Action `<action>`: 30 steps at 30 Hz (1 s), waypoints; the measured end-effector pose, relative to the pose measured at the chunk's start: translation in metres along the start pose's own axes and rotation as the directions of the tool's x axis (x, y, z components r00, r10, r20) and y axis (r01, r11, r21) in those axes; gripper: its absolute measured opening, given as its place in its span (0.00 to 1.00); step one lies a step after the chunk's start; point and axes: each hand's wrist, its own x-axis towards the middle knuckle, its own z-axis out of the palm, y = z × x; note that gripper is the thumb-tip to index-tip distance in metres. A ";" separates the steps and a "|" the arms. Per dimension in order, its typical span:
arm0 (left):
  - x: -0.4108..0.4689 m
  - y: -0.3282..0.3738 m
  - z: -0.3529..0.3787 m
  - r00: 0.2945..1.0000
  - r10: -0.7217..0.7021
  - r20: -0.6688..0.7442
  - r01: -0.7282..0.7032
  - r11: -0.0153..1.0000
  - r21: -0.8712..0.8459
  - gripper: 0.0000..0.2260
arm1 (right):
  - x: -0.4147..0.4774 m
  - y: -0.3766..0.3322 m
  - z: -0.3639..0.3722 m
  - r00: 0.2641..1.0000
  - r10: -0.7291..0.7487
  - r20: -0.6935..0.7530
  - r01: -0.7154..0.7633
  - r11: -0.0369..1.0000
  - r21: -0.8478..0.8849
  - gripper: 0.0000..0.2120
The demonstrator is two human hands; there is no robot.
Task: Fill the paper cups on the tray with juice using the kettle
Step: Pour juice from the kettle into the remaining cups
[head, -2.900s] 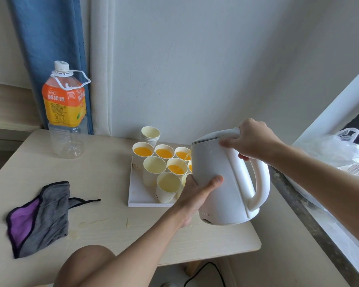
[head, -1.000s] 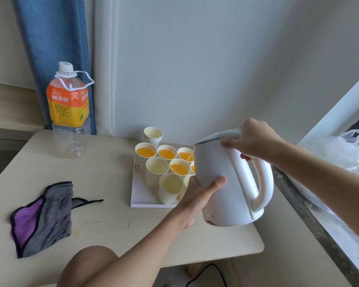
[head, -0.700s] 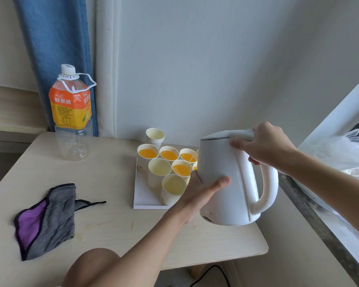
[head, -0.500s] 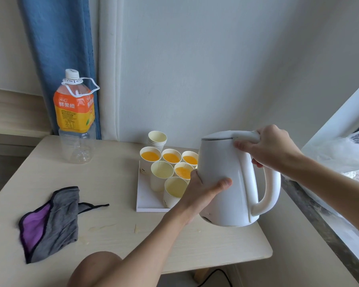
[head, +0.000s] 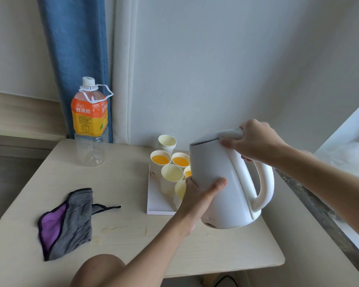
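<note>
A white kettle [head: 222,183] is held tilted to the left above the right side of a white tray [head: 155,204]. My right hand [head: 255,141] grips the top of its handle. My left hand [head: 197,195] cups the kettle's lower body. On the tray stand several paper cups. Two back cups [head: 160,160] hold orange juice, a third with juice [head: 187,172] peeks out beside the kettle. Two nearer cups [head: 171,177] look empty. The kettle hides the cups on the tray's right side.
A stack of spare paper cups [head: 167,141] stands behind the tray by the wall. An almost empty juice bottle [head: 90,121] is at the back left. A grey and purple cloth [head: 68,220] lies front left. A plastic bag [head: 352,156] rests on the window ledge at right.
The kettle has shifted left and forward over the tray, covering more of the right-hand cups. Both hands keep their hold. The camera has turned, so the scene slid right.
</note>
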 end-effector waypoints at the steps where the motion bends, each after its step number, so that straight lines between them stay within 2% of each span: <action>1: -0.001 0.000 -0.002 1.000 -0.006 -0.007 0.006 1.000 -0.006 0.46 | 0.001 -0.003 0.001 1.000 -0.005 0.007 0.005 1.000 -0.014 0.18; 10: 0.001 -0.008 -0.014 0.999 -0.054 0.000 0.054 0.998 -0.024 0.47 | 0.006 -0.018 0.008 0.999 0.000 0.046 0.004 0.996 -0.086 0.17; 17: 0.004 -0.012 -0.014 0.997 -0.072 0.016 0.073 0.996 -0.044 0.53 | 0.008 -0.025 0.008 0.998 -0.006 0.061 0.015 0.990 -0.141 0.17; 30: 0.004 -0.014 -0.008 0.996 -0.077 0.048 0.079 0.995 -0.058 0.52 | 0.004 -0.024 0.005 0.998 0.007 0.058 0.004 0.985 -0.175 0.18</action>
